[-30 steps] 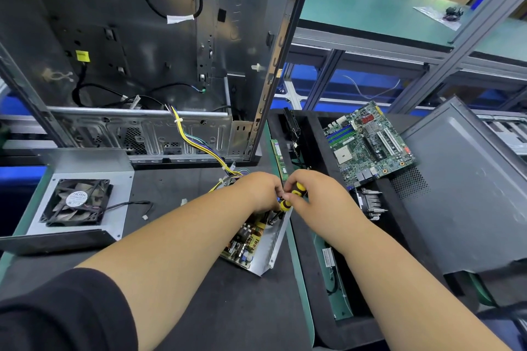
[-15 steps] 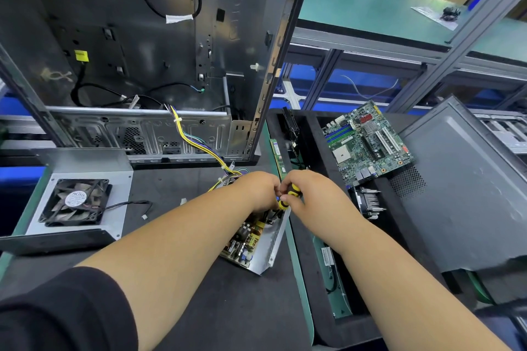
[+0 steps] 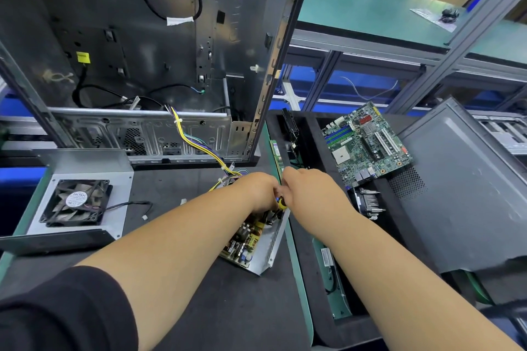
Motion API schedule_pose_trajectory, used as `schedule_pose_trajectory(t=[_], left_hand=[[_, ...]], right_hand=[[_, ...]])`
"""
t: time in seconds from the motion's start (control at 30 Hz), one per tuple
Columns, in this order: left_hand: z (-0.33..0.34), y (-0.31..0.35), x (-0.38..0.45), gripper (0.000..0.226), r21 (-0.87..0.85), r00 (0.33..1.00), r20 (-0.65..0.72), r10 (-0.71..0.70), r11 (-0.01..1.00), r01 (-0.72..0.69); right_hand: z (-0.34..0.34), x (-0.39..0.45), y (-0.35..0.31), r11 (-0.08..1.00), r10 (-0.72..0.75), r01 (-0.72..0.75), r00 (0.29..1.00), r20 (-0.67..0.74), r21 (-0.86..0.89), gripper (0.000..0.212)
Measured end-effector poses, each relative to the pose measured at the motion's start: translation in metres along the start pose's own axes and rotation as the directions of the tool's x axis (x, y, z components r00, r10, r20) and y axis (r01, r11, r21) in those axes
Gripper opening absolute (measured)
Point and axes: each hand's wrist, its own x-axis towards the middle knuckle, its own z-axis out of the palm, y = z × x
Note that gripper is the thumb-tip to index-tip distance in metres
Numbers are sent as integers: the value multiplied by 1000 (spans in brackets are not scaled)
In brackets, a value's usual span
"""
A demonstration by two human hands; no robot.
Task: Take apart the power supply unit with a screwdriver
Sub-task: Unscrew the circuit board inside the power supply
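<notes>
Near the centre of the frame, both hands are meeting over the power supply unit (image 3: 254, 239), which is lying open on the dark tabletop (image 3: 228, 310) with its circuit board exposed. The right hand (image 3: 312, 190) is curling around the screwdriver (image 3: 282, 203), of which only a bit of yellow-and-black handle is showing. The left hand (image 3: 256, 190) is sitting with fingers bent against the same spot; whether it is gripping the tool or the unit I cannot tell. Yellow wires (image 3: 196, 139) are running from the unit up into the empty computer case (image 3: 148, 60) at upper left. A fan (image 3: 76, 202) is lying at left, a motherboard (image 3: 366, 141) at right.
</notes>
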Motion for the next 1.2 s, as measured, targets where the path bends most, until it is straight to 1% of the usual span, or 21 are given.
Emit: schedule_pose_trajectory(t=[0.07,0.1,0.17,0.2,0.27,0.33,0.37,0.4,0.43,0.5,0.57,0.63,0.7,0.77,0.83,0.9,0.97,1.03,1.1,1.17,1.2], left_hand=[[1,-1,0,28,-13,1000,-16,-2,1000,1],[1,-1,0,30,-7,1000,-17,-3,1000,3],[2,-1,-1,30,-11,1000,-26,-4,1000,4],[2,-1,0,28,-23,1000,-29,-6,1000,5],[1,-2,0,19,-31,1000,-17,5,1000,-5],[1,-2,0,12,1,1000,16,13,1000,-13],[1,-1,1,12,19,1000,29,11,1000,-12],[1,-1,1,13,30,999,34,11,999,-12],[1,0,2,11,34,999,29,15,999,-16],[2,0,3,14,41,1000,8,23,999,-23],[3,-2,3,17,38,999,-8,33,999,-32],[4,-2,3,15,53,999,-5,34,998,-33],[5,-3,4,10,80,999,5,37,996,-37],[4,-4,4,10,98,999,10,52,994,-53],[4,-6,4,11,74,998,2,59,996,-59],[3,-5,3,15,52,998,7,56,997,-56],[2,-3,4,11,74,999,33,37,996,-39],[2,-1,4,17,60,1000,23,16,998,-18],[3,-1,4,21,24,1000,2,9,1000,-9],[5,-2,4,32,-9,1000,-18,1,1000,-1],[5,-2,4,35,-25,1000,-27,-6,1000,6]], right_hand=[[-2,-2,1,986,3,-6,1000,18,165,17],[-3,-3,3,971,4,-9,1000,21,240,18],[-6,-6,6,945,7,-20,999,42,328,19],[-6,-8,7,944,1,-19,999,54,328,18],[-4,-10,7,971,-7,-3,999,44,239,20],[-3,-10,7,997,-9,8,1000,15,79,33],[-2,-8,6,999,3,-4,1000,15,42,38],[-2,-7,6,999,23,-24,1000,21,48,39],[-2,-5,5,994,47,-50,998,33,94,36],[-2,-3,4,971,82,-91,995,48,222,23],[-3,-2,3,950,79,-87,996,39,300,16],[-4,-3,3,941,50,-64,998,49,332,18],[-4,-5,2,948,21,-51,995,96,315,19],[-4,-8,1,971,6,-28,996,90,236,19],[-4,-8,1,996,-1,-3,999,40,94,28],[-4,-6,1,998,44,-44,999,12,38,41],[-3,-2,1,989,122,-125,991,47,78,46],[0,0,1,964,172,-187,981,93,187,35],[1,-1,1,933,189,-203,979,74,296,22],[-1,-3,2,921,183,-186,982,40,343,17],[-2,-4,4,915,179,-183,983,45,358,15]])
